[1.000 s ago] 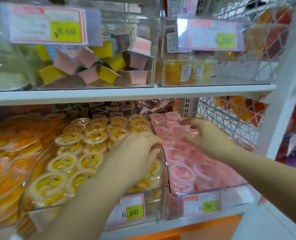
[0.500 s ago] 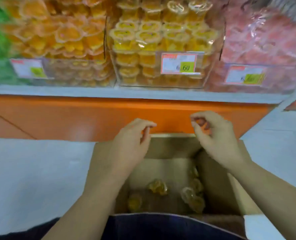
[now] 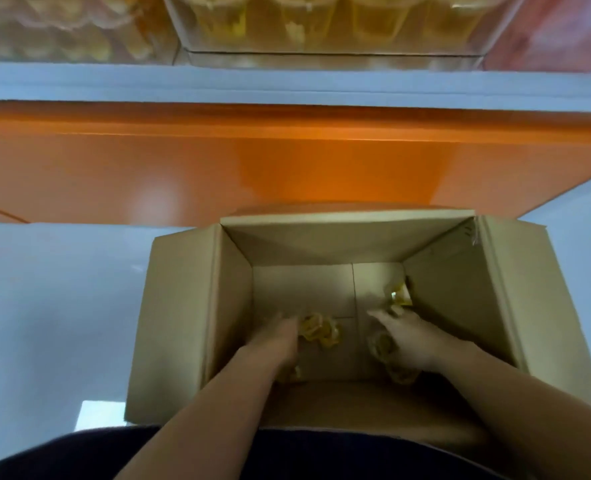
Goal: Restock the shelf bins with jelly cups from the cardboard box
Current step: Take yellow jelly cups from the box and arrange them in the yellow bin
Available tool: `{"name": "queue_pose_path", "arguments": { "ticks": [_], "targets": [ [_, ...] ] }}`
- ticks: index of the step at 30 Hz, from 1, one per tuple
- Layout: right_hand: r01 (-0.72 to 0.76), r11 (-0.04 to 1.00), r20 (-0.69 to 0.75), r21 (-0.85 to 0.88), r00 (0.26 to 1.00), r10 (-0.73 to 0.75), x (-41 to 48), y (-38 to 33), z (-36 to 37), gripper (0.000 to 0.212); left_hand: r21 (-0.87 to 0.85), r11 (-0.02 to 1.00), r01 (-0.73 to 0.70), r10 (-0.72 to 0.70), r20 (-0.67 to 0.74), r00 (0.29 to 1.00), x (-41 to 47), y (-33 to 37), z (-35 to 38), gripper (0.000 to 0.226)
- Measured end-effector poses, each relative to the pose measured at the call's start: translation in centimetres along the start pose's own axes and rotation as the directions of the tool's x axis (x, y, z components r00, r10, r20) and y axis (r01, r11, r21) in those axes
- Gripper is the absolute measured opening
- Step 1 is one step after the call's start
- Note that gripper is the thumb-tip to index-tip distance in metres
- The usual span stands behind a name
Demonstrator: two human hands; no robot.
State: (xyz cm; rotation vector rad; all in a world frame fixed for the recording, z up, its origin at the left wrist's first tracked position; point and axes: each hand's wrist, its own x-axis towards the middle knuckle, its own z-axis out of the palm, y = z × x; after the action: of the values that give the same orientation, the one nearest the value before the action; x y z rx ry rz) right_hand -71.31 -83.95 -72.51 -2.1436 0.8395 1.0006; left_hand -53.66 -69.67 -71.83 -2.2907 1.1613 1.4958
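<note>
Few jelly cups (image 3: 318, 332) are left in the cardboard box (image 3: 190, 306), and they lie loose on its bottom. That is likely why both arms go down so deep. The box stands open on the floor (image 3: 44, 289), with its flaps folded out so nothing blocks the way in.

The left hand (image 3: 276, 341) comes in from 7 o'clock and touches a small heap of yellow cups near the middle. Its fingertips are lost among the cups, so one cannot tell if its grip holds any. The right hand (image 3: 415, 337) comes in from 5 o'clock with its fingers stretched toward 10 o'clock. More cups lie just under its palm and wrist. The picture is blurry there, so one cannot tell if this grip has closed on a cup. One more cup (image 3: 399, 297) sits apart, against the box wall at 2 o'clock.

The box sits close to the shelf (image 3: 287, 84), most likely to keep each trip short. At 12 o'clock a clear shelf bin (image 3: 321, 26) is packed with yellow cups. Under the shelf runs a shiny orange panel (image 3: 287, 161). The floor is pale and smooth. Dark clothes (image 3: 183, 455) show at 6 o'clock.
</note>
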Motion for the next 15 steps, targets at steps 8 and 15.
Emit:
{"name": "queue_pose_path", "arguments": {
  "ticks": [8, 15],
  "targets": [
    [-0.074, 0.992, 0.162, -0.098, 0.983, 0.090, 2.2, -0.4, 1.8, 0.091, -0.031, 0.989, 0.146, -0.135, 0.234, 0.963, 1.7, -1.8, 1.9, 0.101],
    [-0.061, 0.987, 0.071, 0.147, 0.996, 0.051, 2.6, -0.8, 3.3, 0.077, -0.239, 0.964, 0.114, -0.107, 0.042, 0.993, 1.9, -2.2, 4.4, 0.086]
  ]
}}
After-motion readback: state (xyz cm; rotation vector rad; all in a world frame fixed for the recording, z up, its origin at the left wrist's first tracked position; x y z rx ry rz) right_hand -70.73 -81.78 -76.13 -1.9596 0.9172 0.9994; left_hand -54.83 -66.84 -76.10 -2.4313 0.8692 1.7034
